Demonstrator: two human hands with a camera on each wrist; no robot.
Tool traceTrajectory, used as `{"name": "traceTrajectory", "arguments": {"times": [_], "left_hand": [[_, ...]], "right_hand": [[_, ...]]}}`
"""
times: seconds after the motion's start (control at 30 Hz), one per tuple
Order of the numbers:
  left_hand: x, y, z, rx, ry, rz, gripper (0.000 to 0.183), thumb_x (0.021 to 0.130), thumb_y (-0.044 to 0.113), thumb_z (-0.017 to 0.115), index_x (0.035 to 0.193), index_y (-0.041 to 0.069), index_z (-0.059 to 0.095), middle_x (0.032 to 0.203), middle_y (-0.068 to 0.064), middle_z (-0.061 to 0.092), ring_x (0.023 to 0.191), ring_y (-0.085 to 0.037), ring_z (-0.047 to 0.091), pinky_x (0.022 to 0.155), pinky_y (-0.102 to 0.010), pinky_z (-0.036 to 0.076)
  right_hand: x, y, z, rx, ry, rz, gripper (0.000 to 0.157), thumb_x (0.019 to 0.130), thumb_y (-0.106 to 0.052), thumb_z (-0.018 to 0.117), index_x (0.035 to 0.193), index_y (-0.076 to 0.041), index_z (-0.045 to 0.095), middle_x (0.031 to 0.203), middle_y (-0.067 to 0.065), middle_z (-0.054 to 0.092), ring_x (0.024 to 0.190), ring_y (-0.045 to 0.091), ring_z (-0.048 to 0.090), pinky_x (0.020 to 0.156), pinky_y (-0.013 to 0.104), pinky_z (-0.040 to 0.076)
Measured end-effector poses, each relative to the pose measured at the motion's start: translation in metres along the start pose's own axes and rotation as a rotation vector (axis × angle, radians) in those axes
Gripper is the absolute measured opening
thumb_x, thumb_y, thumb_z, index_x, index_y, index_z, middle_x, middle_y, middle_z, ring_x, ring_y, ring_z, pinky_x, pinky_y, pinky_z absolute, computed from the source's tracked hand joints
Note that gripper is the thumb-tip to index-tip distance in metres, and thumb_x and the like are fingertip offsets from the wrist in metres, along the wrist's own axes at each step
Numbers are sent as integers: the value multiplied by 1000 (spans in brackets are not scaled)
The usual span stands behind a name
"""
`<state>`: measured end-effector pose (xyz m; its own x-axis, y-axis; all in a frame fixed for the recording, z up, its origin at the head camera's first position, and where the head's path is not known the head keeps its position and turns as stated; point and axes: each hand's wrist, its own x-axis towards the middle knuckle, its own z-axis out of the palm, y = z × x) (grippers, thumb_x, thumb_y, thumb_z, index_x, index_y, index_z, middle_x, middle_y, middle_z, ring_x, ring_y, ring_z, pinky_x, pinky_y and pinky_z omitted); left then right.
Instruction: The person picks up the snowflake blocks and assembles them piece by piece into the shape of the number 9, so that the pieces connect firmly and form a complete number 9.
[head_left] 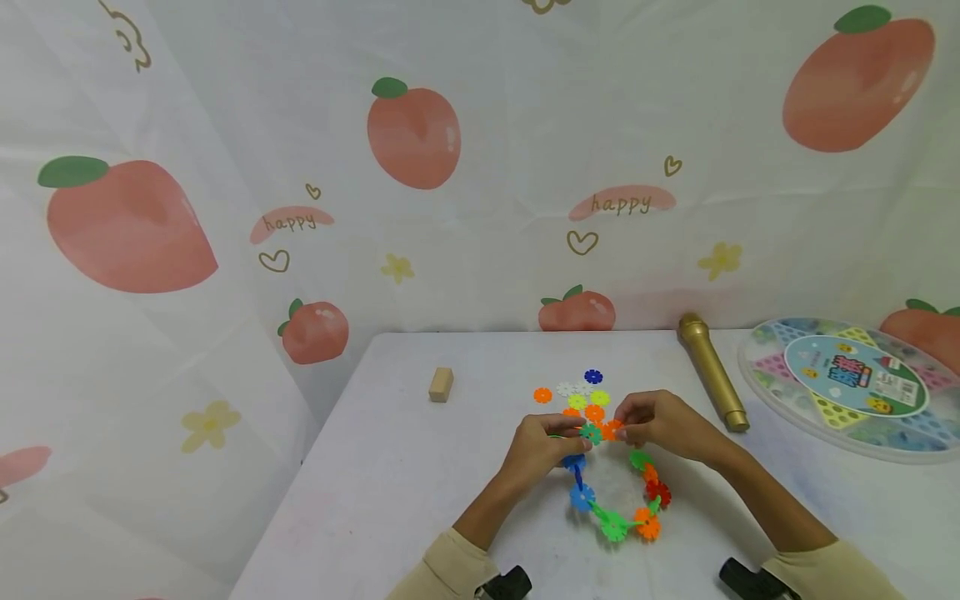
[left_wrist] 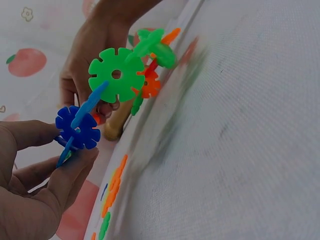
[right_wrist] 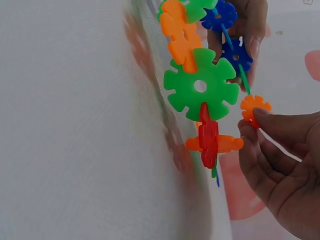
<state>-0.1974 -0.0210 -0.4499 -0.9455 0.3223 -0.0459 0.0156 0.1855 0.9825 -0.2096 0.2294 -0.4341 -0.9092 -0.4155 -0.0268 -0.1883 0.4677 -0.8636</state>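
Note:
A chain of interlocking plastic snowflake discs in blue, green, orange and red hangs in a loop in the head view, with a green disc (head_left: 613, 527) at its bottom. My left hand (head_left: 542, 447) pinches the chain near its blue discs; in the left wrist view a dark blue disc (left_wrist: 77, 128) sits at its fingertips. Between thumb and fingers my right hand (head_left: 666, 425) pinches an orange disc (right_wrist: 256, 107). That disc meets the edge of a teal-green disc (head_left: 591, 433) beside the left fingertips. A red disc (right_wrist: 208, 144) and a large green disc (right_wrist: 200, 86) hang near the right hand.
Loose snowflake discs, among them an orange one (head_left: 542, 395) and a dark blue one (head_left: 593, 377), lie beyond the hands. A wooden block (head_left: 441, 385) stands at the back left. To the right are a gold microphone-shaped object (head_left: 711, 371) and a round clear case (head_left: 757, 383).

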Motion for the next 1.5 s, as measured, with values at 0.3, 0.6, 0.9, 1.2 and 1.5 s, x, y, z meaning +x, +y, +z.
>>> {"name": "traceTrajectory", "arguments": {"times": [0.3,0.6,0.9,1.2,1.5], "left_hand": [[-1,0,-1,-11,1,-10,28,90,21,84,116,11,82,101,2,77,87,-9,73,79,-26,63],[-1,2,-2,-8,6,-12,28,91,23,85,116,10,82,100,2,79,88,-9,74,80,-25,62],[-1,3,-2,-4,5,5,28,92,24,83,116,9,82,102,0,80,89,-9,75,81,-24,61],[-1,4,-2,-24,0,-3,27,96,24,79,118,8,81,97,-1,82,90,-11,78,83,-24,61],[-3,4,-3,-55,-11,2,27,97,21,79,119,5,80,99,-5,82,92,-17,80,85,-28,63]], "right_hand": [[-3,-2,2,28,2,-4,11,96,-11,76,104,-3,73,92,12,72,79,25,68,73,31,62],[-4,-3,2,39,10,-18,12,97,-11,76,105,-3,74,93,12,73,79,25,68,73,31,62],[-4,-2,3,35,33,-28,10,98,-10,74,105,-4,74,95,11,74,81,25,69,74,30,62],[-5,-5,1,33,45,-58,11,98,-11,76,105,-3,75,95,12,75,80,28,70,74,32,63],[-5,-3,4,13,62,-68,9,97,-13,77,101,-5,76,93,16,75,79,31,71,73,33,63]]}}
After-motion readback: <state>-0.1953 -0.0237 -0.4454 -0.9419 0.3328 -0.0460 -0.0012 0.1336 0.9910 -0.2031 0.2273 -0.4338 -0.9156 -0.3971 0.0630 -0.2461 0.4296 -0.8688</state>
